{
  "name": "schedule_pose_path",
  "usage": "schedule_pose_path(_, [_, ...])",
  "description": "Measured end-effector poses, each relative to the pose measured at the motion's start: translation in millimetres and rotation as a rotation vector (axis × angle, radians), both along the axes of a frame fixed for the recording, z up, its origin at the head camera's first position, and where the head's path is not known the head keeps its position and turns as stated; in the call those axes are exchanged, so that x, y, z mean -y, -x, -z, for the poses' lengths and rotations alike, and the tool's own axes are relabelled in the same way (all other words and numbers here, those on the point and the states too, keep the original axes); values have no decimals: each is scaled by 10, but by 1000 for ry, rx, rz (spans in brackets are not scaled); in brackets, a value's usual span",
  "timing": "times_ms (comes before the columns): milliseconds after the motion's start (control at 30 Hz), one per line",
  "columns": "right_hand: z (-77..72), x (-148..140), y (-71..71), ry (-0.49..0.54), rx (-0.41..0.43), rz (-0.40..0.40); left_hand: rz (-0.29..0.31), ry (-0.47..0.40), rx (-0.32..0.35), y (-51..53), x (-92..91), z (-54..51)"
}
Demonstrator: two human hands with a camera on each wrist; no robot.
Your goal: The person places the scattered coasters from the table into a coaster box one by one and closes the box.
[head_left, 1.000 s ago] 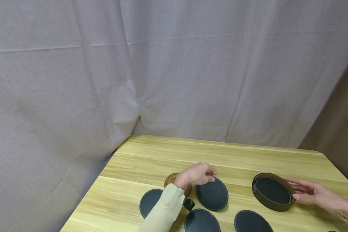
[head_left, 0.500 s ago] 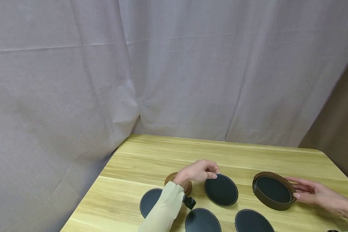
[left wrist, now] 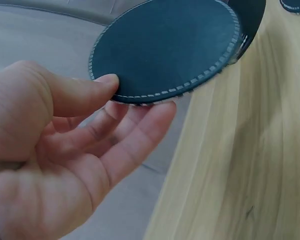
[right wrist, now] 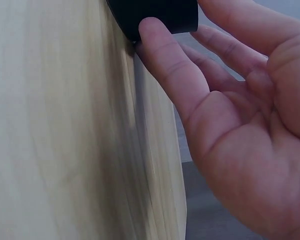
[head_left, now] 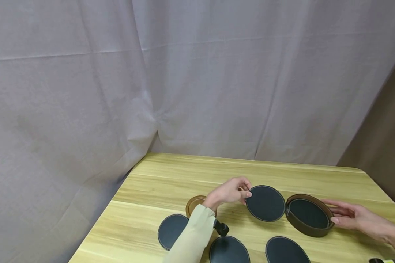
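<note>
A black stitched disc (head_left: 266,203) hangs tilted from the left hand (head_left: 229,190), close to the left side of a round brown holder (head_left: 311,231). In the left wrist view the left hand (left wrist: 75,145) pinches that disc (left wrist: 165,50) at its edge, thumb on top and fingers beneath. Inside the holder lies another black disc (head_left: 308,213). The right hand (head_left: 362,219) grips the holder's right wall with thumb and fingers; in the right wrist view the right hand (right wrist: 230,110) has a fingertip against the dark wall (right wrist: 165,12).
On the wooden table (head_left: 171,175) lie more black discs: one at left (head_left: 172,231), one at front middle (head_left: 229,252), one at front right (head_left: 286,251). A round brown wooden piece (head_left: 192,204) is partly behind the left wrist. Grey curtains (head_left: 217,91) hang behind the table.
The left hand has carried its disc rightward and up, from over the table to beside the holder, and the disc faces the camera more. The right hand and holder have barely moved.
</note>
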State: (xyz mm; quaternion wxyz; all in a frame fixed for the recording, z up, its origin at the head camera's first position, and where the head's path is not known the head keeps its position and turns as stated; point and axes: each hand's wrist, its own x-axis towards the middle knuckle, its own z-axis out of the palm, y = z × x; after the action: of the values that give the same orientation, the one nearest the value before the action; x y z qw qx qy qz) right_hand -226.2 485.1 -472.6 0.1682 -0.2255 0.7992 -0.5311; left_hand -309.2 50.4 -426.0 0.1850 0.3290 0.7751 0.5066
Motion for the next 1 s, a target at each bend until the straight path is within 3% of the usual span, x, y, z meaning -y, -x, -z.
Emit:
schedule_pose_path(267, [12,28,-26,13,-29,-15,5,-134,106,-15,-178,36])
schedule_pose_path(600, [0,73,-19,-6,-31,7,-16,-214,154,-96,-361,43])
schedule_pose_path(800, [5,74,-25,-5,-46,6,-95,-229,148,-161,-516,18])
schedule_pose_path(1000, [-5,64,-11,22,2,-17,-210,-260,154,-210,-697,86])
